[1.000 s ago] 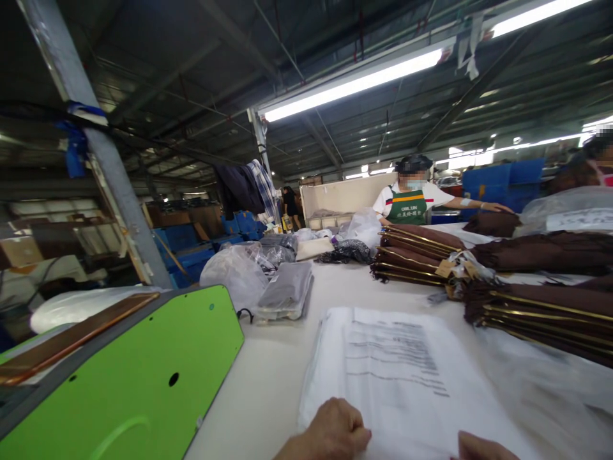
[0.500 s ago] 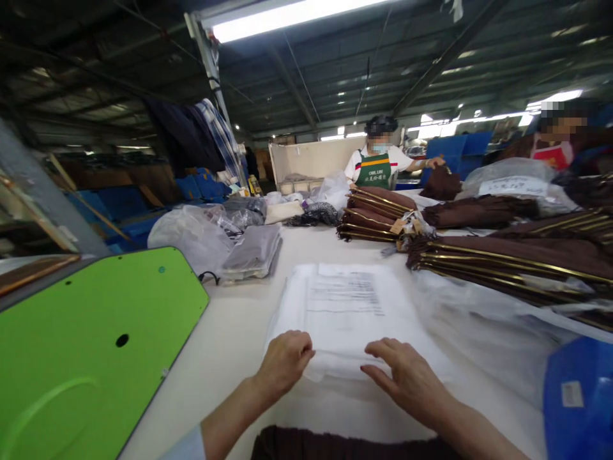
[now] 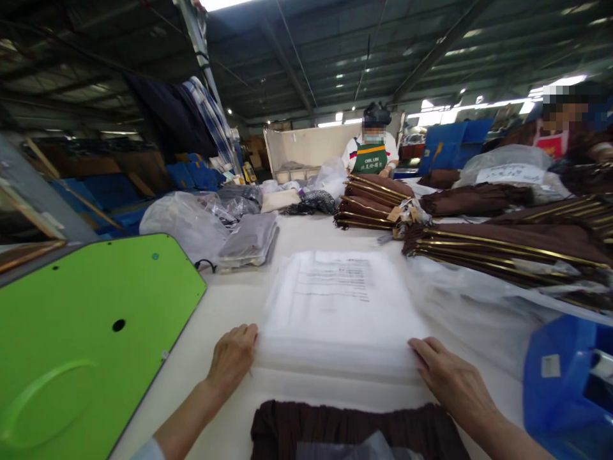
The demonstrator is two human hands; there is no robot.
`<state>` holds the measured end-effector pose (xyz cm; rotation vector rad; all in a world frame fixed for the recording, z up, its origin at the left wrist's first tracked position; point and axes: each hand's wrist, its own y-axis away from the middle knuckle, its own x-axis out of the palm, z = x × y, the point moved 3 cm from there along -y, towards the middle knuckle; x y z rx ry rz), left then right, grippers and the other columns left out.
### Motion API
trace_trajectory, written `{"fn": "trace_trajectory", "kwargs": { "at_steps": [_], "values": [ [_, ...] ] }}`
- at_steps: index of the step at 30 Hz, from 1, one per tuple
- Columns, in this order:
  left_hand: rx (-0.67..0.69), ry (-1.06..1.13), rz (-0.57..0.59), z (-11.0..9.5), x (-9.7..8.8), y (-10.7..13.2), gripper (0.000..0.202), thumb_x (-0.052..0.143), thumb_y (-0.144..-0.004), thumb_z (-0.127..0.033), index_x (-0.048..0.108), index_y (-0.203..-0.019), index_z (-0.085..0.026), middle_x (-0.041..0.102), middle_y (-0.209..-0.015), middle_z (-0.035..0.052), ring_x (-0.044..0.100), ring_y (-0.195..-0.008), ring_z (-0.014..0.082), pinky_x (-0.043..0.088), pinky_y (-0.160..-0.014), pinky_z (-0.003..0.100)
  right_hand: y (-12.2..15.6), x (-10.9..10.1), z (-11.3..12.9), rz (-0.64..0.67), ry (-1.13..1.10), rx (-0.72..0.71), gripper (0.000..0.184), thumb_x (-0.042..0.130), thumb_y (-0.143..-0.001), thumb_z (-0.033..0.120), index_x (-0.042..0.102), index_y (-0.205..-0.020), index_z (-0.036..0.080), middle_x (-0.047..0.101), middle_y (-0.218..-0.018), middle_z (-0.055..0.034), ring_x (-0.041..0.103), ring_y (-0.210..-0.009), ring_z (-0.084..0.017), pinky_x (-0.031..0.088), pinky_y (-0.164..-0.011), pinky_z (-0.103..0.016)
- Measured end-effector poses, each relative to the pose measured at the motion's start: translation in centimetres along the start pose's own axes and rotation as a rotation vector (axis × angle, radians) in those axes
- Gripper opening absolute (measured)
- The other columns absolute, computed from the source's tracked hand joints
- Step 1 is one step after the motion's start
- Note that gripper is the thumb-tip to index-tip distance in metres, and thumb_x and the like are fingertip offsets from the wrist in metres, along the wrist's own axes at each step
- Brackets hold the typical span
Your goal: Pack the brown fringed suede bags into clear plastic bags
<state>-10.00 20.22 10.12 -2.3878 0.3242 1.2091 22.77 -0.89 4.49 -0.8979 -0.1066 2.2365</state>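
A white plastic bag [image 3: 330, 319] with dark printed lines lies flat on the table in front of me, perhaps with more bags under it. At its near left corner, my left hand [image 3: 234, 352] is closed, fingertips pinching the edge. The near right corner is pinched between the thumb and fingers of my right hand [image 3: 447, 374]. Between the two hands the bag's near edge looks stretched and slightly blurred. Closer to me lies a gathered dark brown cloth [image 3: 354, 421], partly cut off by the frame, with a bit of clear plastic on it.
A green panel [image 3: 96, 338] stands at the left. Brown fringed bundles with gold strips [image 3: 507, 249] fill the right side. A blue bin [image 3: 550, 396] is at the near right. Grey packaged goods [image 3: 249, 239] lie beyond. A co-worker in a green apron [image 3: 371, 156] stands across the table.
My hands have moved apart, from the middle of the bag's near edge out to its two corners. My right fingers have closed. The co-worker's raised arm has come down.
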Motion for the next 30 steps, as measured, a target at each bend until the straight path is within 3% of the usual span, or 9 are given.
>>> {"fn": "trace_trajectory", "kwargs": {
  "at_steps": [3,6,8,12,16,19,22,24,30],
  "values": [
    [-0.280,0.300,0.016,0.2,0.8,0.7,0.008,0.057,-0.073,-0.014,0.054,-0.066,-0.017,0.050,-0.053,-0.0038,0.043,-0.047,0.0103,0.032,-0.045,0.020,0.7,0.3,-0.7,-0.032,-0.484,0.413,0.019,0.063,-0.058,0.025,0.062,-0.076,0.022,0.057,-0.065,0.0025,0.041,-0.040,-0.007,0.030,-0.041,-0.023],
    [-0.523,0.639,0.031,-0.1,1.9,1.6,0.006,0.060,-0.071,-0.010,0.055,-0.071,-0.013,0.056,-0.056,-0.0014,0.042,-0.038,0.0061,0.022,-0.032,0.016,1.1,0.5,-0.4,-0.008,-0.682,0.534,0.031,0.069,-0.050,0.033,0.057,-0.077,0.021,0.056,-0.065,0.0041,0.028,-0.033,-0.001,0.020,-0.033,-0.018],
    [-0.622,0.835,0.007,-0.3,2.4,2.1,0.010,0.061,-0.070,-0.005,0.054,-0.071,-0.012,0.058,-0.060,0.0002,0.048,-0.041,0.0057,0.028,-0.032,0.013,1.3,0.6,-0.2,0.009,-0.820,0.588,0.038,0.073,-0.044,0.035,0.055,-0.074,0.021,0.055,-0.064,0.0052,0.025,-0.033,0.001,0.020,-0.031,-0.016],
    [-0.692,1.106,-0.085,-0.2,3.2,2.8,0.017,0.064,-0.070,-0.003,0.052,-0.068,-0.014,0.058,-0.062,-0.0024,0.057,-0.052,0.0060,0.049,-0.048,0.014,1.9,0.9,-0.6,0.037,-0.984,0.654,0.044,0.080,-0.038,0.030,0.054,-0.072,0.020,0.052,-0.057,0.0072,0.040,-0.038,-0.002,0.036,-0.035,-0.015],
    [-0.662,1.204,-0.118,0.1,3.5,3.8,0.019,0.073,-0.064,-0.012,0.055,-0.070,-0.014,0.060,-0.065,-0.0028,0.057,-0.053,0.0071,0.051,-0.051,0.016,2.7,1.1,-1.4,0.042,-1.028,0.666,0.043,0.084,-0.042,0.030,0.058,-0.075,0.020,0.060,-0.065,0.0051,0.055,-0.053,-0.007,0.049,-0.052,-0.016],
    [-0.551,1.088,-0.054,-0.1,3.3,5.1,0.029,0.079,-0.057,-0.026,0.060,-0.075,-0.015,0.063,-0.066,-0.0021,0.058,-0.055,0.0099,0.052,-0.055,0.019,3.8,0.6,-1.5,0.088,-0.866,0.587,0.035,0.079,-0.053,0.041,0.061,-0.074,0.020,0.062,-0.068,0.0043,0.058,-0.060,-0.009,0.049,-0.060,-0.016],
    [-0.334,0.687,0.004,-0.6,2.6,6.6,0.029,0.070,-0.062,-0.043,0.065,-0.078,-0.019,0.065,-0.067,-0.0014,0.060,-0.061,0.0137,0.051,-0.060,0.021,5.4,-0.4,-1.2,0.152,-0.429,0.431,0.033,0.064,-0.066,0.053,0.064,-0.076,0.022,0.062,-0.066,0.0036,0.059,-0.068,-0.013,0.047,-0.059,-0.016],
    [-0.258,0.471,-0.043,-0.7,2.2,7.6,0.028,0.063,-0.064,-0.048,0.067,-0.075,-0.022,0.067,-0.070,-0.0010,0.061,-0.066,0.0158,0.050,-0.064,0.022,6.6,-0.9,-1.1,0.145,-0.179,0.369,0.038,0.055,-0.071,0.058,0.065,-0.081,0.023,0.064,-0.069,0.0032,0.061,-0.071,-0.015,0.046,-0.058,-0.016],
    [-0.475,0.240,-0.161,-0.4,2.1,9.9,0.037,0.054,-0.062,-0.056,0.067,-0.076,-0.025,0.069,-0.077,-0.0011,0.063,-0.075,0.0194,0.050,-0.072,0.024,9.5,-1.6,-0.8,0.161,0.046,0.379,0.045,0.041,-0.078,0.059,0.062,-0.093,0.022,0.069,-0.085,0.0003,0.064,-0.073,-0.014,0.047,-0.064,-0.015]
  ]
}}
